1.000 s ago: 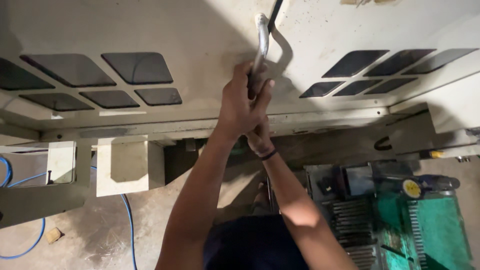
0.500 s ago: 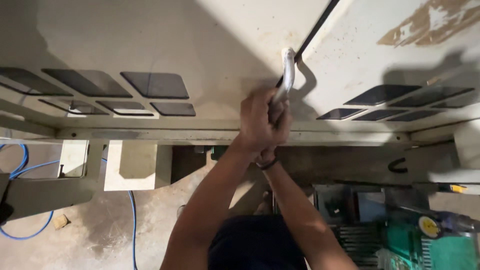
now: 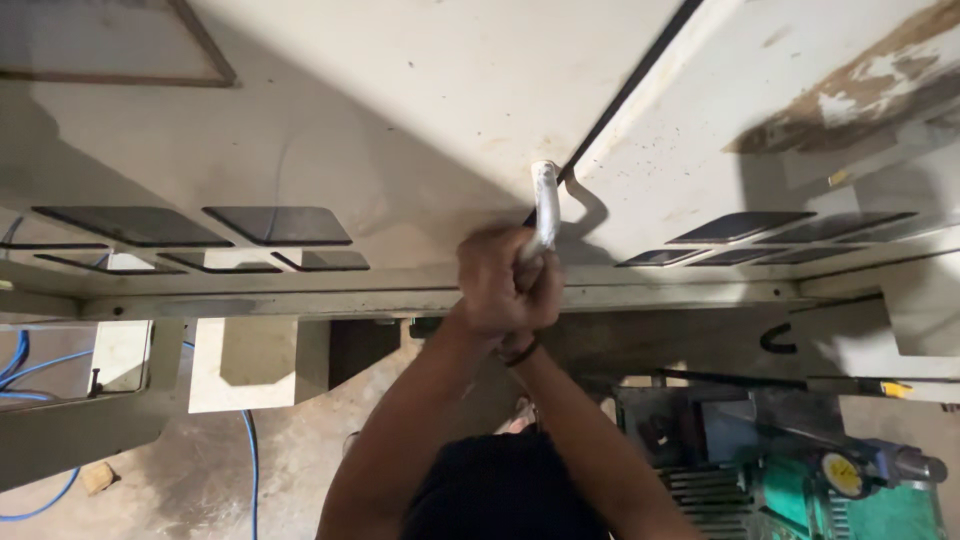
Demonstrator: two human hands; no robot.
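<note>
Both hands, left hand (image 3: 495,285) and right hand (image 3: 535,295), clamped on pale metal bar (image 3: 545,215) wedged in panel seam (image 3: 625,95) toward 1 o'clock; best levered steadily, tip seated deep.

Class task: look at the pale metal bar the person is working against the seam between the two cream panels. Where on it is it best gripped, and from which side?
Probably the lower shaft of the pale metal bar, approached from below. Its top end sits at the dark seam between the cream panels, so only the lower length is free. Both hands wrap it there, stacked together.
</note>
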